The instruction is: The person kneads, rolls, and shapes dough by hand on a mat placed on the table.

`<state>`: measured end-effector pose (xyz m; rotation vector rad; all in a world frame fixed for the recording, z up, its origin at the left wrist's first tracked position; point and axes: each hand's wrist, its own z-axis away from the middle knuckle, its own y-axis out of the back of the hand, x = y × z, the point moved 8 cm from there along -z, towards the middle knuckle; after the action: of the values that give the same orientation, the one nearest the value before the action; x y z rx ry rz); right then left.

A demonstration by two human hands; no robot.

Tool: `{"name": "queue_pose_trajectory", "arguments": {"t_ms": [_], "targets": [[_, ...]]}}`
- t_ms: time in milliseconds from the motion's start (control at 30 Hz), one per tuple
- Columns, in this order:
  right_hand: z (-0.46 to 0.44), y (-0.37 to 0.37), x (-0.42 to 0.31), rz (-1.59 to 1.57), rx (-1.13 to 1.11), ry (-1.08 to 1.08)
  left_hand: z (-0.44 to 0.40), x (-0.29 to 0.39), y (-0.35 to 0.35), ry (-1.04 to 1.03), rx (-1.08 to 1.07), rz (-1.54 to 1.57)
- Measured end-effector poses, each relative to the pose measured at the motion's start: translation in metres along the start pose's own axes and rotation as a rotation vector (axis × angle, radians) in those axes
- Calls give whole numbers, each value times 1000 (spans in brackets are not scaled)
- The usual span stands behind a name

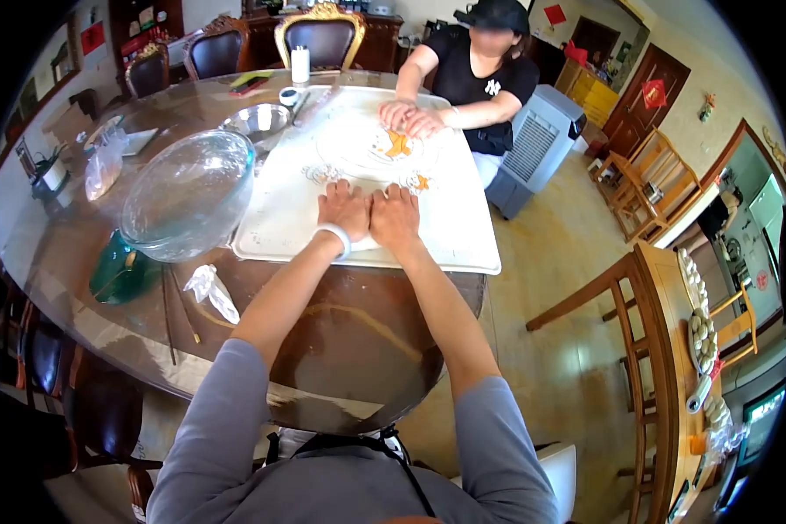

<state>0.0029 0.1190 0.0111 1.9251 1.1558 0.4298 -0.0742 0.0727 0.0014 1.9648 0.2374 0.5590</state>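
My left hand [345,214], with a pale bracelet at the wrist, presses down near the front edge of a white board [275,227]. Right beside it, thumbs nearly touching, my right hand [395,218] bears down too. Their fingers are bent forward over a pale piece of dough [372,256], mostly hidden; a bit of it shows between my wrists. Orange and grey cartoon figures are printed on the board. Across from me, another person's hands [410,120] lean together on the board's far side, covering whatever is under them.
Left of the board stand a large glass bowl [188,196] with plastic film, a metal bowl [258,120], a green dish [120,271], chopsticks [181,314] and a crumpled white wrapper [212,293]. A side table [651,288] holds trays of pale dough pieces. An air cooler [537,144] stands behind the co-worker.
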Motion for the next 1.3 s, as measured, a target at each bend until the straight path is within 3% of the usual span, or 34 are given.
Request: {"name": "queue_pose_trajectory", "arguments": {"t_ms": [267,333,400,567,633,800,967,1067,1300], "targets": [[-4,-13,5,21,-49,-99,-7,0,-1,-93,2,69],[-1,-18,4,33,-170,-71,-9,-4,-15,-220,20,8],[7,-10,9,83,-96,-79,-5,0,-15,-362,27,46],[31,19,1,-27,-102,-60,24,-4,-2,-351,-70,70],[34,25,5,-183,-92,-144,34,5,15,-339,-76,130],[42,50,6,-376,-24,-300,30,8,22,-231,59,144],[31,25,5,34,68,-127,23,18,13,-212,19,-99],[19,11,9,22,-55,-103,19,20,19,-194,127,-110],[1,-8,19,-25,-150,-159,0,9,1,-181,6,1]]}}
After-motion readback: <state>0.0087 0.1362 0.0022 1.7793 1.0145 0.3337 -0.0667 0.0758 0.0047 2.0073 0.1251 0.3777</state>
